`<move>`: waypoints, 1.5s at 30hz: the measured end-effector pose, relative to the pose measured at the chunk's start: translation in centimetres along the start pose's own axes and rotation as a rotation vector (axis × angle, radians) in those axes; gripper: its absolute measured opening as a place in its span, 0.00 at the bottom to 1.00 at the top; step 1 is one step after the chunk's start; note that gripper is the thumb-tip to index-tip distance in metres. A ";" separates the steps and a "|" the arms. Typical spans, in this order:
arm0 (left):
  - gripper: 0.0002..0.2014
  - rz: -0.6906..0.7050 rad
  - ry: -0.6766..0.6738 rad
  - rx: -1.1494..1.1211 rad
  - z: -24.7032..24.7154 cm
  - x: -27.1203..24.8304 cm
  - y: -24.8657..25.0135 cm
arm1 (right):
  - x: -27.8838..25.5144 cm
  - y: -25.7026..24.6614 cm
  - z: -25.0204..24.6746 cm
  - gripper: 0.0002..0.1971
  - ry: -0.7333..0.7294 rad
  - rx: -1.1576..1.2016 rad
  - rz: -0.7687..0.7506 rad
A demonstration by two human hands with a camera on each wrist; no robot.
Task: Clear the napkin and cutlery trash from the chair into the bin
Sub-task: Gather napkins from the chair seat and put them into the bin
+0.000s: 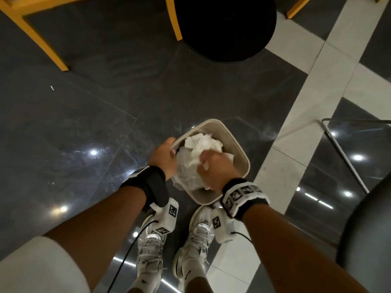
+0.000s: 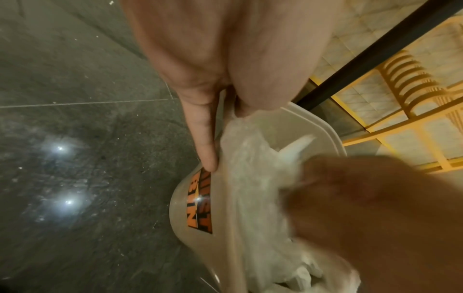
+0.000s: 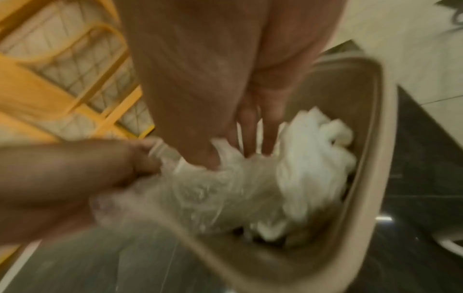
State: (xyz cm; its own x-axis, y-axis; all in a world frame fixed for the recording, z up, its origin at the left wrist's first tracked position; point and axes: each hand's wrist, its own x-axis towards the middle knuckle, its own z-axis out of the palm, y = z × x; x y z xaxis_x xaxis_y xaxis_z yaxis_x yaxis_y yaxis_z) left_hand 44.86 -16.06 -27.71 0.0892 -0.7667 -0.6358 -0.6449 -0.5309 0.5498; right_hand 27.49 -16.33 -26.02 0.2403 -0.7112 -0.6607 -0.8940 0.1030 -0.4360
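Note:
A beige bin (image 1: pixel 243 157) stands on the floor just in front of my feet. It holds crumpled white napkins (image 1: pixel 203 142) and a clear plastic wrap (image 1: pixel 186 176) that spills over the near rim. My left hand (image 1: pixel 165 155) grips the bin's left rim. In the left wrist view the left hand (image 2: pixel 223 136) has its forefinger on the outer wall (image 2: pixel 180 208) and its thumb inside. My right hand (image 1: pixel 213 168) is down in the bin, its fingers (image 3: pixel 250 123) sunk in the napkins (image 3: pixel 313 154), with white paper showing between them. No cutlery shows.
Yellow chair legs (image 1: pixel 42 39) and a black round table base (image 1: pixel 228 28) stand ahead. A grey chair seat (image 1: pixel 370 229) with a metal leg (image 1: pixel 342 153) is close on the right. My shoes (image 1: pixel 148 250) touch the bin's near side. Dark tiles lie to the left.

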 end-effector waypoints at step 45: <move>0.34 1.141 -0.464 0.526 30.7 -27.8 48.2 | -46.3 33.3 -22.6 0.14 1.022 0.455 0.698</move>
State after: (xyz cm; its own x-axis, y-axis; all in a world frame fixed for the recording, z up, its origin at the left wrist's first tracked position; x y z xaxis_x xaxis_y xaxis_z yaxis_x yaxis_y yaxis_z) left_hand -11.95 -9.23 -0.14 -0.8877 -0.4367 -0.1460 -0.4086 0.6009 0.6870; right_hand -21.92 4.29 3.89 -0.7886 -0.5939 -0.1595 -0.4583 0.7406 -0.4914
